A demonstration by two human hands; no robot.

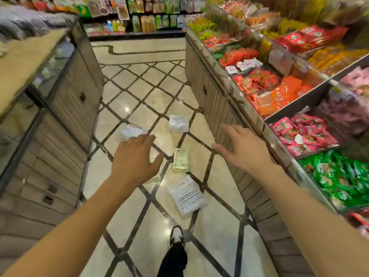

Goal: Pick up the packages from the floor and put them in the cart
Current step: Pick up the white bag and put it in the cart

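Several packages lie on the tiled aisle floor. A large white package (187, 195) is nearest, just ahead of my shoe. A pale yellow-green packet (181, 160) lies beyond it. Farther off are a square white package (179, 123) and a white package (130, 131) partly hidden behind my left hand. Another pale packet (154, 177) peeks out under that hand. My left hand (133, 160) hovers open above the floor, fingers spread, holding nothing. My right hand (239, 149) is also open and empty, held out near the right counter. No cart is in view.
A wooden drawer counter (60, 124) lines the left side. On the right, a counter (215, 104) carries slanted bins of red, pink and green snack packs (305, 134). Hanging snack shelves (139, 17) close the far end. My shoe (176, 235) stands on the floor.
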